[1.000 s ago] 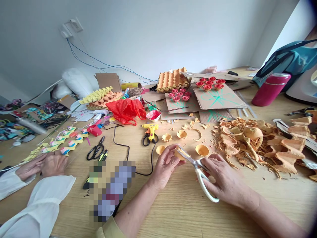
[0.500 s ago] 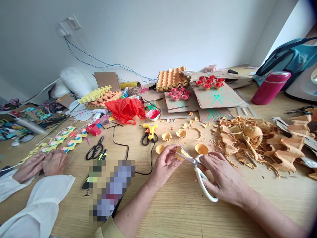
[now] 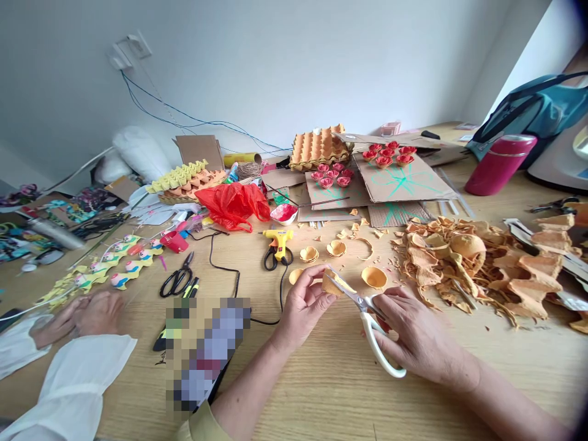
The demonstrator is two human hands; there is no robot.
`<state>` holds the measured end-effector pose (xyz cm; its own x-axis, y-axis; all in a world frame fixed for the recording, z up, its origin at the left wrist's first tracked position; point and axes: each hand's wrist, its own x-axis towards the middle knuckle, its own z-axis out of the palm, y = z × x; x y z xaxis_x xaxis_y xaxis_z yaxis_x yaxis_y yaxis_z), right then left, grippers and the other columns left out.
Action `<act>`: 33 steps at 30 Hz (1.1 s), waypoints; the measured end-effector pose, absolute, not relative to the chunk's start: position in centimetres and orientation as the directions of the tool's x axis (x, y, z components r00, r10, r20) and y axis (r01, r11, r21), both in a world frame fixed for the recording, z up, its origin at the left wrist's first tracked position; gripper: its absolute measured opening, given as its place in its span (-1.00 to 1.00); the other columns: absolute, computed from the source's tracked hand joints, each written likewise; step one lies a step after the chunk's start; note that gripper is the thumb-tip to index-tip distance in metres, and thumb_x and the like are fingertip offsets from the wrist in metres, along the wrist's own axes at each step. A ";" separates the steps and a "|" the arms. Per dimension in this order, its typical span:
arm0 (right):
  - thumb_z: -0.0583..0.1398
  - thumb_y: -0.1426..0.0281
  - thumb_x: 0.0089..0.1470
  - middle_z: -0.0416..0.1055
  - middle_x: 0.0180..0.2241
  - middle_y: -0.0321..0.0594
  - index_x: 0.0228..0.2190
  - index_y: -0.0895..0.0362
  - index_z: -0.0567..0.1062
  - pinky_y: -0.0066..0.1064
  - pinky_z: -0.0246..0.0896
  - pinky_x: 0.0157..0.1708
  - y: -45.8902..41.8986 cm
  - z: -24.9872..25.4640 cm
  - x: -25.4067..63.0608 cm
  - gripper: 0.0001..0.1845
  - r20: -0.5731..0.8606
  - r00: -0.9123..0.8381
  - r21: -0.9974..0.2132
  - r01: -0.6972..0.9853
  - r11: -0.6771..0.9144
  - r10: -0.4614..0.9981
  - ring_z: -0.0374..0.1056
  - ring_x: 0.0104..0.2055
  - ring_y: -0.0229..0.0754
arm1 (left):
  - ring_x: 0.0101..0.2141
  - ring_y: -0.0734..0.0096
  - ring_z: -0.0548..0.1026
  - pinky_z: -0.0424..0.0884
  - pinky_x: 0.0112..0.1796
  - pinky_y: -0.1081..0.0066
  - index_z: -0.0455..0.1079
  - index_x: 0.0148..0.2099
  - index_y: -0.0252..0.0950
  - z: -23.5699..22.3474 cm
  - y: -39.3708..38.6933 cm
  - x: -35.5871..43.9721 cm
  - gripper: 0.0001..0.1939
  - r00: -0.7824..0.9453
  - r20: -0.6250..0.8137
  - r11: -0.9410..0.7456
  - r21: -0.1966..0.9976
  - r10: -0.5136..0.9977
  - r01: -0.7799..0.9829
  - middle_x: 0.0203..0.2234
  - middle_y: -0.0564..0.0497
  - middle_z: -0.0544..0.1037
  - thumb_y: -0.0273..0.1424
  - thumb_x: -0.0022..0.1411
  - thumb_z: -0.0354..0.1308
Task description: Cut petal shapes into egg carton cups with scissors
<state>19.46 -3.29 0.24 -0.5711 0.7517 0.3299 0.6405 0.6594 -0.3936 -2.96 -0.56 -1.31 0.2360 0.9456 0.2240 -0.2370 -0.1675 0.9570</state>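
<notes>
Between the thumb and fingers of my left hand (image 3: 303, 309) is a small orange egg carton cup (image 3: 331, 283). White-handled scissors (image 3: 374, 334) are gripped in my right hand (image 3: 416, 334), their blades lying at the rim of that cup. Just beyond my hands stands a second orange carton cup (image 3: 374, 278), upright on the table. A further cup (image 3: 296, 276) is partly covered by my left fingers. Two cups cut into petal shapes, one on the left (image 3: 309, 253) and one on the right (image 3: 336, 248), lie farther back.
Orange carton scraps (image 3: 441, 257) are heaped at right. A yellow glue gun (image 3: 278, 245) and black scissors (image 3: 177, 282) lie left of centre. Red paper flowers (image 3: 331, 176) sit on cardboard behind. At left are a co-worker's hands (image 3: 87, 315); a pink bottle (image 3: 500, 164) lies at right.
The scissor blades have closed somewhat at the cup's rim, and the cup has turned slightly in my left hand. The co-worker's hands have shifted a little down.
</notes>
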 end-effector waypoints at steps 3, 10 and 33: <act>0.03 0.29 0.29 0.39 -0.49 -0.24 -0.42 0.06 0.21 -0.22 0.18 -0.26 -3.2 0.2 19.4 -0.78 0.330 -0.575 -0.399 0.634 0.663 0.748 0.35 -0.36 -0.09 | -0.10 0.34 0.51 0.51 -0.09 0.31 0.34 0.10 -0.08 -1.1 -0.6 -2.9 -0.56 0.225 0.240 -0.186 0.953 0.944 -0.237 -0.04 0.00 0.39 -0.38 0.18 0.29; 0.14 0.29 0.16 0.40 -0.40 -0.21 -0.32 0.08 0.30 -0.11 0.13 -0.14 -2.8 0.2 19.3 -0.87 0.295 -0.527 -0.382 0.699 0.604 0.797 0.32 -0.31 -0.05 | -0.10 0.34 0.50 0.48 -0.04 0.27 0.34 0.09 -0.13 -1.7 -0.7 -2.7 -0.56 0.255 0.202 -0.149 0.966 0.946 -0.212 -0.08 -0.02 0.46 -0.38 0.17 0.30; 0.07 0.32 0.24 0.39 -0.47 -0.27 -0.40 0.05 0.23 -0.16 0.21 -0.16 -3.6 0.4 19.0 -0.84 0.364 -0.531 -0.437 0.628 0.644 0.765 0.35 -0.36 -0.11 | 0.00 0.25 0.49 0.43 0.02 0.25 0.34 0.12 -0.09 -1.3 -1.1 -2.5 -0.56 0.228 0.255 -0.209 0.956 0.940 -0.208 0.03 -0.04 0.44 -0.40 0.20 0.27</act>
<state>19.04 -3.56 0.36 -0.5314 0.7650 0.3639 0.6280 0.6441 -0.4368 -2.47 -1.06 -1.27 0.2278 0.9398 0.2548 -0.2078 -0.2087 0.9556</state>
